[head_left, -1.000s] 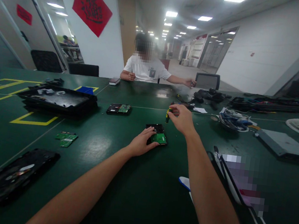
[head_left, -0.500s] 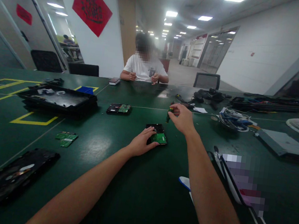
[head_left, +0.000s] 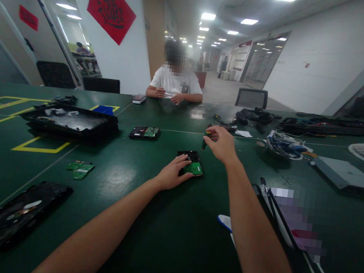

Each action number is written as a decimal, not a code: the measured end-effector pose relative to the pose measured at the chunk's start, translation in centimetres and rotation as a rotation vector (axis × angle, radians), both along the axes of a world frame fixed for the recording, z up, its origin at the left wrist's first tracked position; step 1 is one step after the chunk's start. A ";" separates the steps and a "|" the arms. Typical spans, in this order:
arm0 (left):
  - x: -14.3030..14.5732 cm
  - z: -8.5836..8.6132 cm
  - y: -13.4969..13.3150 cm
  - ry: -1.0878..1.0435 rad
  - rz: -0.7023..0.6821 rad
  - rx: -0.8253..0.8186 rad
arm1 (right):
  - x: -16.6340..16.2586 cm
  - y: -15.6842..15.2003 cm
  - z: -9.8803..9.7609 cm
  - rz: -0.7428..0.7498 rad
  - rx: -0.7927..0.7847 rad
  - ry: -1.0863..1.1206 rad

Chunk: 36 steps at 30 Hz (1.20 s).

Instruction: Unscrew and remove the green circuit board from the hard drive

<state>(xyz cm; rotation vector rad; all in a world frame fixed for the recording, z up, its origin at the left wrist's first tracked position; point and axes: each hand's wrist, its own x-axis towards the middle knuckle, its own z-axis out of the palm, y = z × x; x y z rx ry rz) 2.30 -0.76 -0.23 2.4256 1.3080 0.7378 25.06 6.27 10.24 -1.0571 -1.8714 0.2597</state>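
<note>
On the dark green table ahead of me lies a hard drive (head_left: 194, 168) with a green circuit board on its upper side. My left hand (head_left: 175, 171) holds it down from the left, fingers across its top and thumb along the near edge. Beyond its far right corner, my right hand (head_left: 221, 143) is closed on a small screwdriver (head_left: 204, 142) with a dark green handle. The screwdriver is nearly upright above the table. Its tip cannot be made out, and my fingers cover the top of the handle.
Left are loose green circuit boards (head_left: 80, 169), a black casing (head_left: 23, 214), black trays (head_left: 71, 120) and another drive (head_left: 144, 132). Right are a bundle of cables (head_left: 285, 147), a grey metal box (head_left: 350, 175) and a pouch with a strap (head_left: 294, 221). A person (head_left: 176, 82) sits opposite.
My two hands, the hard drive and the screwdriver stay almost in place. Across the table, the other person's hands have moved closer together, with something thin and pale between them.
</note>
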 end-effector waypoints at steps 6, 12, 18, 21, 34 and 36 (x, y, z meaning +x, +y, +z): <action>0.0 0.2 -0.1 0.005 -0.016 -0.001 | -0.1 -0.2 0.1 -0.013 -0.005 -0.010; -0.1 0.0 -0.1 -0.004 -0.023 -0.003 | -0.3 -0.5 0.2 0.005 -0.033 0.009; 0.0 0.1 -0.1 0.000 -0.016 -0.011 | -0.2 -0.4 0.3 -0.006 -0.026 -0.013; 0.0 0.2 -0.1 0.002 -0.015 -0.014 | -0.3 -0.5 0.3 -0.019 -0.026 -0.004; 0.0 0.3 -0.2 -0.005 -0.016 -0.003 | -0.2 -0.5 0.2 -0.011 -0.026 0.000; 0.0 0.3 -0.2 -0.002 -0.013 -0.007 | -0.2 -0.4 0.2 -0.010 -0.031 0.009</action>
